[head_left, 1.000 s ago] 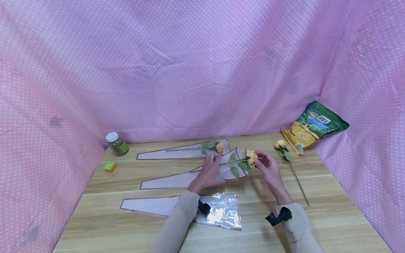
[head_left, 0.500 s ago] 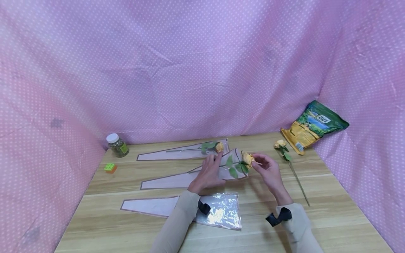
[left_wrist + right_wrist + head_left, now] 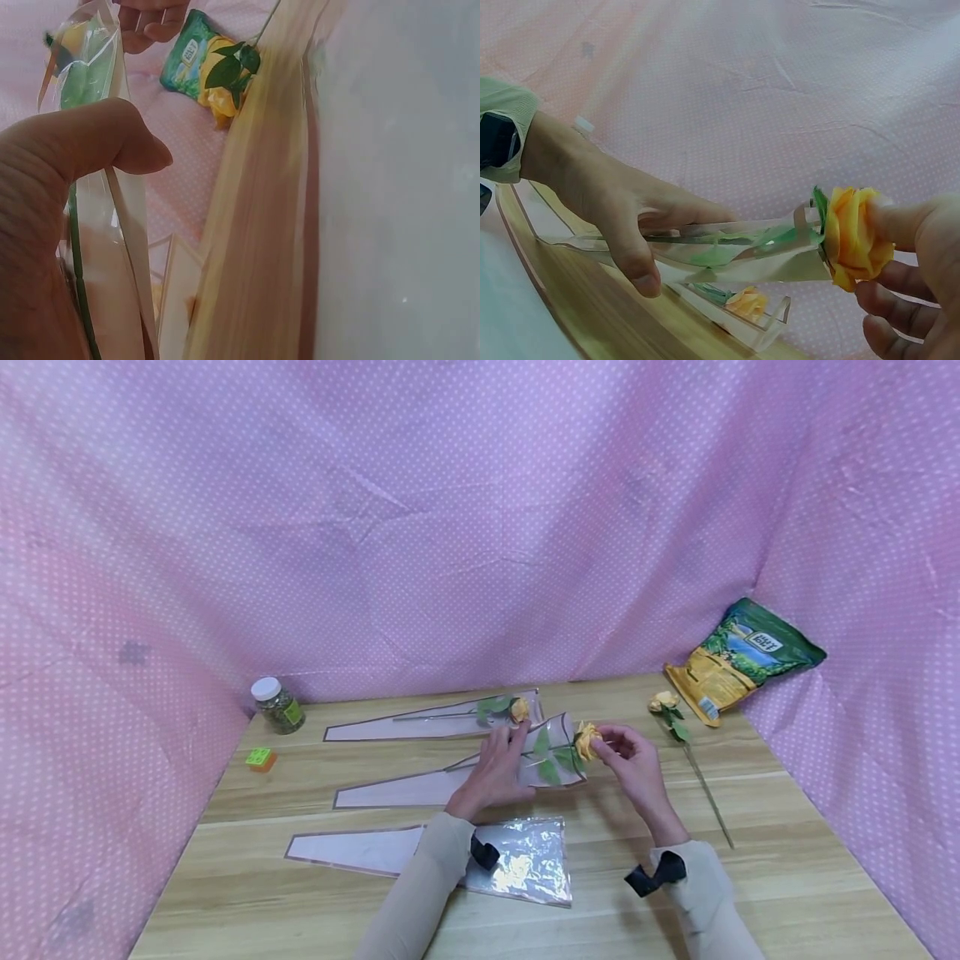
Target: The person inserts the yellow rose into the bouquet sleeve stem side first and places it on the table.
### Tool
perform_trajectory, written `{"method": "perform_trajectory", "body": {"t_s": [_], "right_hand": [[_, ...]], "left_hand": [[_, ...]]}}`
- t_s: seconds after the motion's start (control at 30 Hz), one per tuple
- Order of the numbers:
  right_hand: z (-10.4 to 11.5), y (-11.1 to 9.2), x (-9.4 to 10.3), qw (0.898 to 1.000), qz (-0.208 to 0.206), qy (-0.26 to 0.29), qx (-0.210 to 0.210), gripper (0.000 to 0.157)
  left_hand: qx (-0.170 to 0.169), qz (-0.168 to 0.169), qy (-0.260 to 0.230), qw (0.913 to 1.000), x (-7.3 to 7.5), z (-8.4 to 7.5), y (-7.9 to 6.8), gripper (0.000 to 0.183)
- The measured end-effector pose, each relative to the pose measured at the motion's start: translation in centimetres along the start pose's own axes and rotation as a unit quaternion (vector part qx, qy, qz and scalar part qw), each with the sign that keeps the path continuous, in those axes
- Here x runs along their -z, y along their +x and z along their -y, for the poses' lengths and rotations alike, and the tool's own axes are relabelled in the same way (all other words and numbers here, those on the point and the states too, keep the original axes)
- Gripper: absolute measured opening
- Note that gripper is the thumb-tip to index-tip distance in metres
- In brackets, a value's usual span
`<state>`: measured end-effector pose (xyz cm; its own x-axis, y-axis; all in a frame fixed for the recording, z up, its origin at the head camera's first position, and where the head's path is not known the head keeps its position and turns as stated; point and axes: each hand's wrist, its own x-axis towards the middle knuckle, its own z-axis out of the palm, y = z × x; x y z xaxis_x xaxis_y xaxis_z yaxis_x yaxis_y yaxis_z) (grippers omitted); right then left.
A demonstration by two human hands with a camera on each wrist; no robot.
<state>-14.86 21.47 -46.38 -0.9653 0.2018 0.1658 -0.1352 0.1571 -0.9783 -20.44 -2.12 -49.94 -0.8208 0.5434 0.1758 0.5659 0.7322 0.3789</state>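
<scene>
1. Progress, with clock directions read from the middle sleeve (image 3: 420,787) in the head view: the far sleeve (image 3: 435,727), at 11 o'clock, carries the far rose (image 3: 520,709) within its outline and appears finished.
2. The middle sleeve is in work. The held rose (image 3: 588,742) has its leaves inside the film, its bloom just at the wide end, toward 3 o'clock — probably almost seated.
3. The left hand (image 3: 497,768) grips this sleeve between thumb and fingers; the right hand (image 3: 633,764) pinches the bloom.
4. Remaining, in all likelihood: the loose rose (image 3: 679,731), lying on the table (image 3: 247,860) at 3 o'clock, and the near sleeve (image 3: 510,860), at 7 o'clock, in which no flower shows.
5. Obscured: the left hand covers part of the held stem, and where its tip ends cannot be told. The left forearm crosses the near sleeve, and glare hides whether it is one layer or several. In the left wrist view the held bloom is mostly masked by film and leaves.
</scene>
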Motion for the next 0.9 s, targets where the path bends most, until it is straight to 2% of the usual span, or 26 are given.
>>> {"method": "perform_trajectory", "body": {"t_s": [0.2, 0.3, 0.7, 0.9], "right_hand": [[-0.09, -0.06, 0.23, 0.998, 0.027, 0.003, 0.055, 0.031], [-0.15, -0.04, 0.30, 0.997, 0.035, -0.002, 0.067, 0.031], [0.01, 0.25, -0.25, 0.998, 0.004, -0.050, 0.036, 0.026], [0.56, 0.25, -0.49, 0.999, 0.002, -0.039, 0.013, 0.029]], "left_hand": [[-0.004, -0.002, 0.006, 1.0000, -0.03, -0.01, 0.01, 0.117], [-0.004, -0.002, 0.007, 1.0000, -0.06, -0.04, 0.03, 0.117], [-0.010, -0.001, 0.014, 0.9998, 0.16, -0.20, 0.04, 0.114], [-0.013, -0.002, 0.017, 0.9998, 0.11, -0.18, 0.10, 0.116]]}}
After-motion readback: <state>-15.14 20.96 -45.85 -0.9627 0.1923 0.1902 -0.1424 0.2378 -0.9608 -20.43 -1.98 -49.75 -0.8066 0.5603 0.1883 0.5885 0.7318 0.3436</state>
